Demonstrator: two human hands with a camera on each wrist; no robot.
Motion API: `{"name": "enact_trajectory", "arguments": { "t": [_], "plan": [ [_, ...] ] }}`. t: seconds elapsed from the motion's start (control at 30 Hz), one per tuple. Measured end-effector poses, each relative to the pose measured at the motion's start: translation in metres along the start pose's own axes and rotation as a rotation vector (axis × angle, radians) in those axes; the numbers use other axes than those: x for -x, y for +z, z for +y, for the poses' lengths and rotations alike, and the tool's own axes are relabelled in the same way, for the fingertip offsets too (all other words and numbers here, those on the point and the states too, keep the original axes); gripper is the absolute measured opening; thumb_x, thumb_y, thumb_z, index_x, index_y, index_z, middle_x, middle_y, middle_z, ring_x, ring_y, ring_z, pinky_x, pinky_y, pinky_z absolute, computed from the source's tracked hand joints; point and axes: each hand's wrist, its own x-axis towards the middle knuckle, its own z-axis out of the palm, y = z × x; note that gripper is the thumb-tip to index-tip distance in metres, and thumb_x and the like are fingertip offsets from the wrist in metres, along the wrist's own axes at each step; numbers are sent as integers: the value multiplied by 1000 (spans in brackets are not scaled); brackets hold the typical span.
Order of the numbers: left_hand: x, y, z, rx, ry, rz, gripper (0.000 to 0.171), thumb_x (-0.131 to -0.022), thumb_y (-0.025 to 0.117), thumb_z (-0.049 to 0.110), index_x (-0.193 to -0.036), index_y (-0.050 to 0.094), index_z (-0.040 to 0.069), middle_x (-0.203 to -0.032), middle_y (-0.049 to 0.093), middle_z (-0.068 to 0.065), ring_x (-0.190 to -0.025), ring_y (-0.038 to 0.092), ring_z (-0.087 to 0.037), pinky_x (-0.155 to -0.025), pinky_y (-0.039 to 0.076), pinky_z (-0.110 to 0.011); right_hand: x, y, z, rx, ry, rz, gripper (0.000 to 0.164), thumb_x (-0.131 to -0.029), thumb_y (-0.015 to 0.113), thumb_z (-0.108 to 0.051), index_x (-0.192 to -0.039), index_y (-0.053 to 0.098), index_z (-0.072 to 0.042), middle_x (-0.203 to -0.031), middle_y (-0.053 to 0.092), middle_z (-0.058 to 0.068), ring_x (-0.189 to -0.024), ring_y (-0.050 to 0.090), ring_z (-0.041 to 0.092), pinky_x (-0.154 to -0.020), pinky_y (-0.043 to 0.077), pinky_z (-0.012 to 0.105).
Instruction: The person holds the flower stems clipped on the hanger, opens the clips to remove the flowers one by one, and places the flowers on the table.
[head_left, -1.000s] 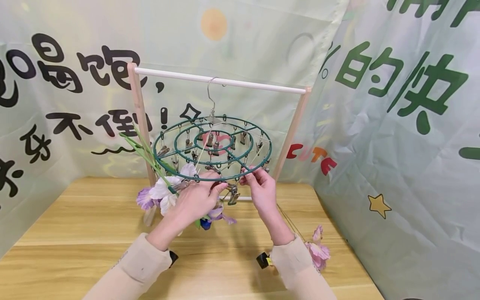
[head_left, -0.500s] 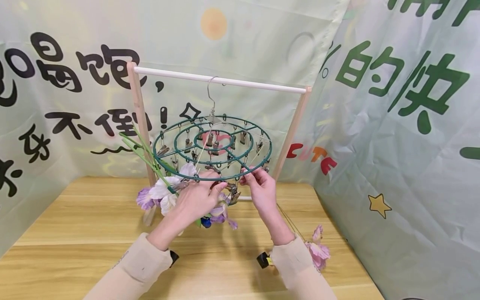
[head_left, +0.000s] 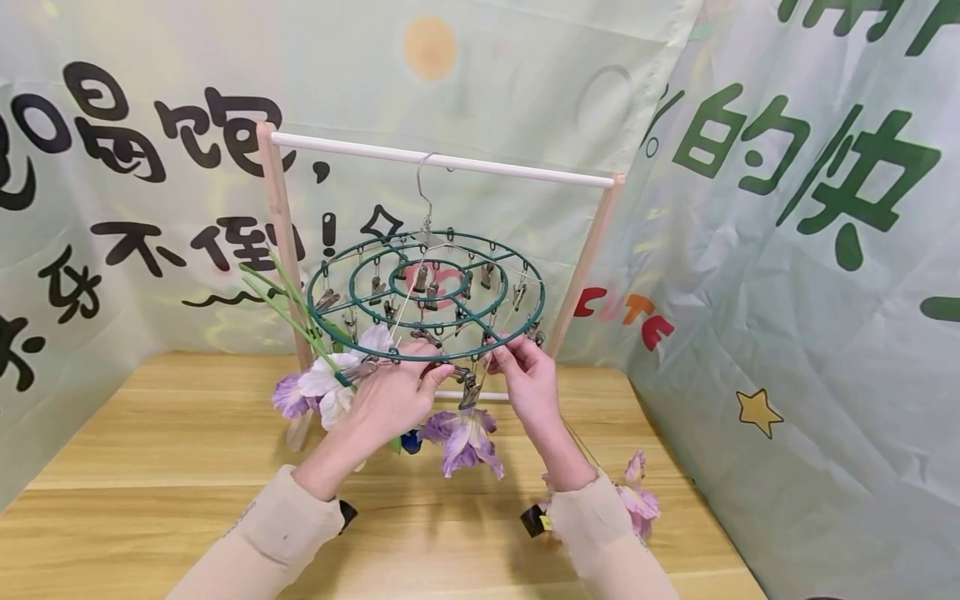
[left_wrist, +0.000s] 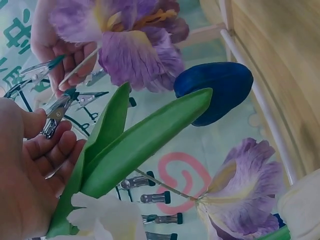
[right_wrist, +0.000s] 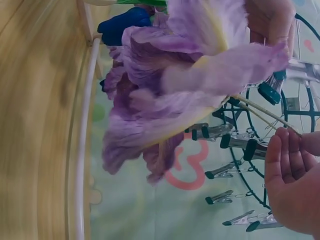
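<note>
A round green clip hanger (head_left: 477, 323) with several metal clips hangs by its hook. My left hand (head_left: 397, 387), at its near lower edge, pinches a metal clip (left_wrist: 56, 116) between thumb and fingers. To its right, my right hand (head_left: 532, 383) pinches the thin stem (right_wrist: 270, 112) of a purple iris (head_left: 467, 442). The bloom hangs head down below the clips, its stem beside the pinched clip. On the hanger's left side are a white iris (head_left: 330, 383) and long green stems. A blue tulip (left_wrist: 220, 90) hangs behind the left hand, partly hidden in the head view.
A wooden stand with a white top bar (head_left: 510, 167) carries the hanger on the wooden table (head_left: 187, 483). Another pinkish-purple flower (head_left: 640, 504) lies by the right sleeve. Printed cloth (head_left: 810, 333) encloses the back and sides.
The purple iris has swung out from behind my left hand to the right and into fuller view below the clips. My right hand has shifted slightly right; the left hand has stayed put.
</note>
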Motion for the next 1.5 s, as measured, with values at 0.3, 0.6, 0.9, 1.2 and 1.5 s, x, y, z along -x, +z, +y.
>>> {"name": "enact_trajectory", "arguments": {
  "t": [0.3, 0.6, 0.9, 1.2, 1.5],
  "plan": [
    [0, 1, 1, 6, -2, 3, 25, -108, 56, 40, -108, 71, 20, -112, 63, 0, -65, 57, -16, -48, 43, -29, 9, -12, 7, 119, 52, -78, 15, -102, 64, -2, -108, 70, 11, -88, 70, 17, -74, 66, 14, -72, 59, 25],
    [-1, 0, 0, 23, 0, 1, 24, -108, 56, 42, -100, 67, 22, -100, 59, 2, -64, 53, -14, -47, 42, -29, 17, -20, 12, 232, 120, -212, 15, -102, 65, -3, -105, 71, 10, -84, 69, 15, -71, 65, 13, -69, 60, 25],
    [1, 1, 1, 45, -17, -9, 28, -108, 53, 45, -109, 68, 21, -103, 61, 1, -59, 52, -13, -45, 41, -31, 25, -29, 19, 266, 214, -334, 20, -104, 63, -5, -110, 68, 13, -86, 70, 19, -72, 65, 15, -71, 61, 29],
    [4, 0, 1, 79, -45, -37, 42, -108, 49, 52, -125, 67, 18, -93, 58, -3, -57, 53, -15, -43, 40, -32, 26, -48, 32, 214, 325, -442, 24, -105, 58, -3, -115, 63, 17, -91, 70, 22, -72, 68, 14, -70, 62, 29],
    [3, 1, 2, 80, -42, -38, 36, -108, 51, 51, -116, 66, 18, -92, 57, -2, -61, 53, -15, -45, 40, -32, 17, -70, 49, 220, 490, -423, 25, -104, 61, -5, -116, 63, 17, -93, 71, 22, -70, 71, 14, -71, 63, 31]
  ]
}}
